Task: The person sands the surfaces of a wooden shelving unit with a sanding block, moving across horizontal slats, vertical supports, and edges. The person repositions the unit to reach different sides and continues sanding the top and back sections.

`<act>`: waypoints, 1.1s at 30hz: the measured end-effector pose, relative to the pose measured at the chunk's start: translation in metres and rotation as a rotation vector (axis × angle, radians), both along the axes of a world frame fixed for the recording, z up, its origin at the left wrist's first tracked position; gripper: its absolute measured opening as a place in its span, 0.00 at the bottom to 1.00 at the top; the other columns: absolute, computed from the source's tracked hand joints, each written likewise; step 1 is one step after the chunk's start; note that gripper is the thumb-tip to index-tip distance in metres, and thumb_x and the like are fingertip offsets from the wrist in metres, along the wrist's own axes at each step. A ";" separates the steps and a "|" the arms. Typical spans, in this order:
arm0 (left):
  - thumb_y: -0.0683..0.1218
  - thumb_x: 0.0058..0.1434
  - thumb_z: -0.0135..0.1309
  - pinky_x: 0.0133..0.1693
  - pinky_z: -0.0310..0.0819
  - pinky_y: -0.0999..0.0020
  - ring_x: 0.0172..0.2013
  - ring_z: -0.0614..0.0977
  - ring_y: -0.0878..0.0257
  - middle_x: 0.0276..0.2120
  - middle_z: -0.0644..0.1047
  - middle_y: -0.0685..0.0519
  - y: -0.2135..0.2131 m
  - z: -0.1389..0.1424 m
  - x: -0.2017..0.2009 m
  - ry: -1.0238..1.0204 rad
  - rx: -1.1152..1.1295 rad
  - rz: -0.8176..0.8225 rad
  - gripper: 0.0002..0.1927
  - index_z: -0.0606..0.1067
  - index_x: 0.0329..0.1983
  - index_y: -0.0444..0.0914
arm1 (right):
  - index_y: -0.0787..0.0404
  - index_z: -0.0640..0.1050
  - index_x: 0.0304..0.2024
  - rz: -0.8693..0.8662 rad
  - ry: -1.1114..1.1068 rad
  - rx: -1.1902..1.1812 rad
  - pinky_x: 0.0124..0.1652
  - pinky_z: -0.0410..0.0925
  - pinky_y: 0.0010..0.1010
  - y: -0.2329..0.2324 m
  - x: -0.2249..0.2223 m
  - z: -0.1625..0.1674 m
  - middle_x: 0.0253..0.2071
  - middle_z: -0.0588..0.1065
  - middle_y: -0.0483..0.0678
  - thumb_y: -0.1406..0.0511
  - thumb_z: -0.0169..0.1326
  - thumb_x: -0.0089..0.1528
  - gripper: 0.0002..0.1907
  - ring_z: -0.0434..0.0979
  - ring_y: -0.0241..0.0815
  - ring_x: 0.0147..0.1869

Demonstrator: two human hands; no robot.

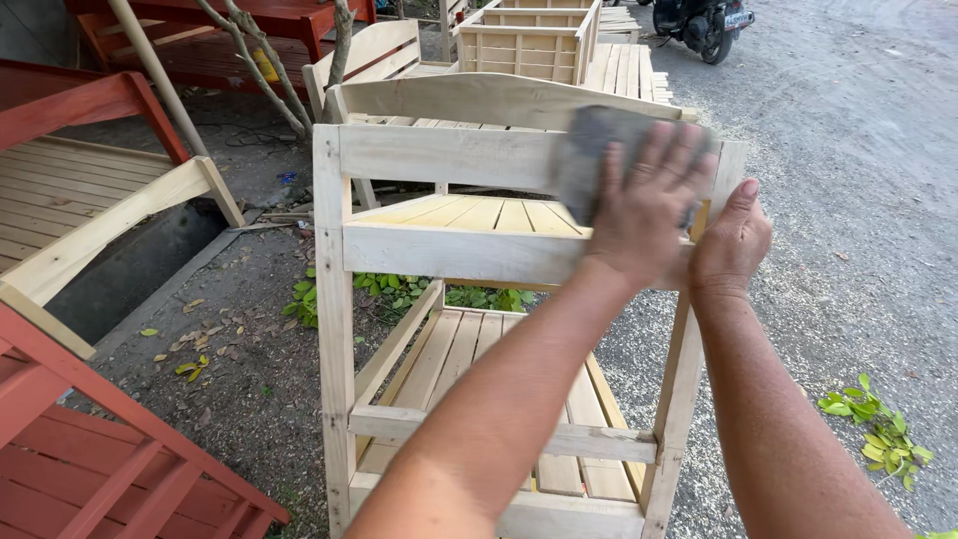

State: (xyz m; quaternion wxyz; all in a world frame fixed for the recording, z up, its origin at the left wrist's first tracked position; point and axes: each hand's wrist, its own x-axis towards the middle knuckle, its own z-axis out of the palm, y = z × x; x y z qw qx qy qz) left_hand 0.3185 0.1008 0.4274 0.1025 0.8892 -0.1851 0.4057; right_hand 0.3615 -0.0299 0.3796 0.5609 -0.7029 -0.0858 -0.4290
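**A:** Grip status?

**B:** My left hand (pixel 639 215) is flat, fingers spread, pressing a grey sanding sheet (pixel 599 160) against the top rail (pixel 449 155) of the bare wooden rack (pixel 334 329). It's a press, not a pinch. My right hand (pixel 730 245) is wrapped around the rack's right post (pixel 689 369), thumb up, steadying it.

**A:** Where's the sheet relative to the rail?

**B:** At the rail's right end, just beside the post. The rail's long axis runs left-right across my view, and nearly all of its length lies to the left of the sheet. Left hand is nearer to it.

**A:** Rack orientation?

**B:** Upright on the gravel, slatted shelves (pixel 479 215) facing up.

**A:** Beyond it?

**B:** More unpainted racks (pixel 524 40), red-painted frames (pixel 60 110) on the left, a parked motorbike (pixel 699 22) far back.
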 end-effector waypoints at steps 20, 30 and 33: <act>0.54 0.75 0.45 0.72 0.37 0.38 0.76 0.52 0.50 0.76 0.60 0.54 0.288 -0.004 -0.014 -0.286 -0.429 0.489 0.21 0.70 0.71 0.56 | 0.62 0.78 0.41 -0.299 0.109 -0.128 0.35 0.70 0.39 0.013 -0.002 0.001 0.29 0.76 0.48 0.54 0.44 0.76 0.20 0.77 0.41 0.33; 0.54 0.71 0.40 0.73 0.35 0.38 0.76 0.51 0.56 0.75 0.58 0.60 0.002 0.004 0.010 -0.056 0.100 0.026 0.24 0.68 0.70 0.53 | 0.67 0.76 0.62 0.267 -0.078 0.177 0.54 0.72 0.34 0.005 -0.011 -0.006 0.49 0.79 0.52 0.43 0.40 0.74 0.36 0.78 0.41 0.55; 0.52 0.72 0.38 0.75 0.35 0.42 0.76 0.52 0.62 0.74 0.59 0.63 -0.021 0.019 0.005 0.058 0.231 -0.114 0.21 0.69 0.68 0.57 | 0.67 0.74 0.60 0.497 -0.084 0.446 0.56 0.74 0.34 0.003 -0.012 -0.006 0.51 0.79 0.49 0.42 0.42 0.70 0.36 0.79 0.40 0.56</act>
